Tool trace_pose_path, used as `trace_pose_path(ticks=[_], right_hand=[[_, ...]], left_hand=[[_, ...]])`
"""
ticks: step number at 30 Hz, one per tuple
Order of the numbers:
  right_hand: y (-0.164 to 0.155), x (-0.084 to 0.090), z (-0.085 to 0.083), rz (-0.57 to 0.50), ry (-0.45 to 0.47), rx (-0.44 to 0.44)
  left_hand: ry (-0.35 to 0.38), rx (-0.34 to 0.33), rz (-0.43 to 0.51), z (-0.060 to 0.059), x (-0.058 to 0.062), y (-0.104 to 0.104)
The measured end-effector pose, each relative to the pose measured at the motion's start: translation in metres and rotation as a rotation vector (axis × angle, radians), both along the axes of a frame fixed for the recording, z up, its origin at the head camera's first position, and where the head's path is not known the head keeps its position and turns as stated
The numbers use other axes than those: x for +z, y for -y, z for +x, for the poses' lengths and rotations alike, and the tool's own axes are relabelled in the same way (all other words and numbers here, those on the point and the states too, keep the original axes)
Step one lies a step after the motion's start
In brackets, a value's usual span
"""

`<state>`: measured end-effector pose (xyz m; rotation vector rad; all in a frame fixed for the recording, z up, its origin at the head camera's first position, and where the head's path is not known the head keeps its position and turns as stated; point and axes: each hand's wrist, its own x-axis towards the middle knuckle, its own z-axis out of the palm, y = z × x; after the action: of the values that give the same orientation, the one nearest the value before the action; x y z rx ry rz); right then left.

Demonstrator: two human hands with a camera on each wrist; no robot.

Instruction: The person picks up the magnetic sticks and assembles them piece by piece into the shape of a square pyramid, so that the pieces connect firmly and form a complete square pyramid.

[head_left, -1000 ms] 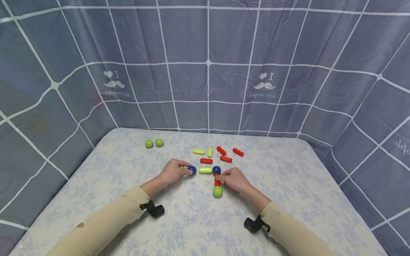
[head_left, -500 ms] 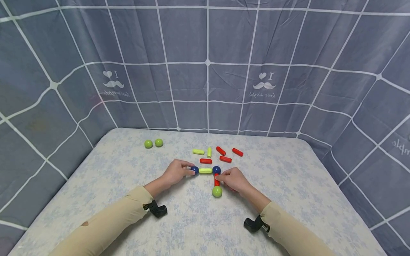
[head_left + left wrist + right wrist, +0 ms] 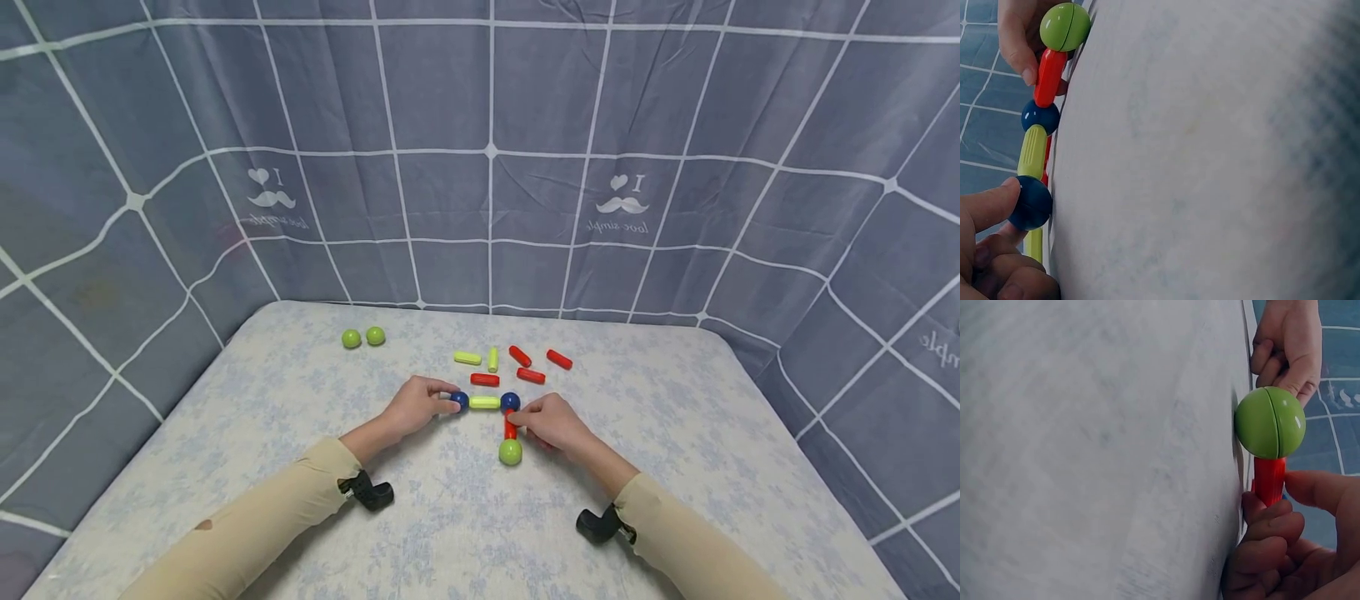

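Observation:
My left hand [image 3: 411, 408] pinches a dark blue ball [image 3: 1031, 204] between thumb and fingers. That ball meets the left end of a yellow-green rod [image 3: 484, 402], whose right end joins a second blue ball [image 3: 510, 402]. From there a red rod [image 3: 1269, 480] runs toward me and ends in a green ball [image 3: 511, 452]. My right hand [image 3: 553, 423] holds the red rod between thumb and fingers. Together the pieces form an L-shaped chain on the table. In the right wrist view the green ball stands in front of the left hand's fingertips.
Behind the chain lie several loose red rods [image 3: 485, 380] and two yellow-green rods [image 3: 467, 358]. Two green balls [image 3: 351, 338] sit at the back left of the cloth-covered table [image 3: 465, 533]. A grey curtain [image 3: 442, 200] with white lines surrounds the table's back and sides.
My left hand has moved right with the blue ball, closing the gap to the yellow-green rod's left end. The right hand has kept its hold on the red rod.

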<state>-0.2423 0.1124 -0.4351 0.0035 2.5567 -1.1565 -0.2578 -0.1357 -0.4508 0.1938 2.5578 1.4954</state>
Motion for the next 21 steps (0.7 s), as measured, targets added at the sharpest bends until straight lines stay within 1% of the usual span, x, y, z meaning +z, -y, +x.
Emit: trace_pose_path(ticks=[4, 7, 12, 15, 18, 21], right_hand=[[-0.001, 0.001, 0.000, 0.084, -0.038, 0.011], [-0.003, 0.002, -0.001, 0.133, -0.114, 0.010], [-0.003, 0.003, -0.006, 0.150, -0.260, -0.007], [-0.003, 0.005, -0.010, 0.151, -0.308, 0.005], [-0.002, 0.006, -0.016, 0.143, -0.311, 0.053], [-0.002, 0.006, -0.021, 0.117, -0.270, 0.136]], left_hand=[[-0.004, -0.012, -0.004, -0.001, -0.001, 0.000], [-0.003, -0.011, -0.007, -0.001, -0.002, 0.000], [0.004, -0.009, 0.001, -0.001, -0.002, 0.000], [0.005, -0.009, 0.010, 0.000, -0.001, 0.000], [0.007, -0.009, 0.016, 0.000, -0.001, 0.000], [0.009, -0.008, 0.019, 0.000, -0.002, 0.000]])
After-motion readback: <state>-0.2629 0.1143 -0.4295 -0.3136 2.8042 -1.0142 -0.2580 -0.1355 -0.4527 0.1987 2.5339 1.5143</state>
